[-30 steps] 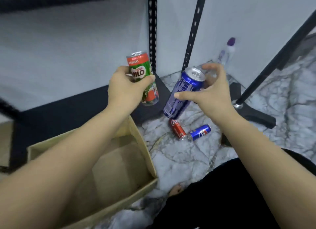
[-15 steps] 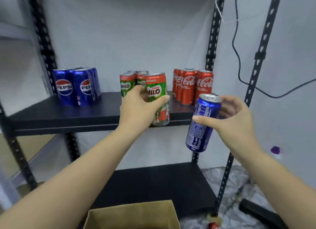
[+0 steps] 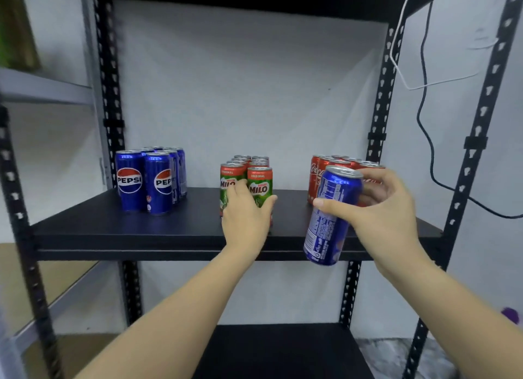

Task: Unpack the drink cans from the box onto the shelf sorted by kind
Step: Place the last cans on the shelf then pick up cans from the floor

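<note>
Three can clusters standing on a black shelf board (image 3: 184, 226): Pepsi cans (image 3: 147, 177) at left, Milo cans (image 3: 249, 177) in the middle, Coca-Cola cans (image 3: 325, 166) at right. Bare board between Pepsi and Milo groups, wide enough for a hand. Narrower gap between Milo and Coca-Cola, partly blocked by the right hand (image 3: 379, 209) gripping a tilted blue can (image 3: 329, 217). Left hand (image 3: 246, 217) wrapped around the front Milo can. Open room above all can tops. Black uprights (image 3: 380, 118) bounding both sides.

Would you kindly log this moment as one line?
left hand: grips Milo can on shelf | right hand: holds Pepsi can off shelf
</note>
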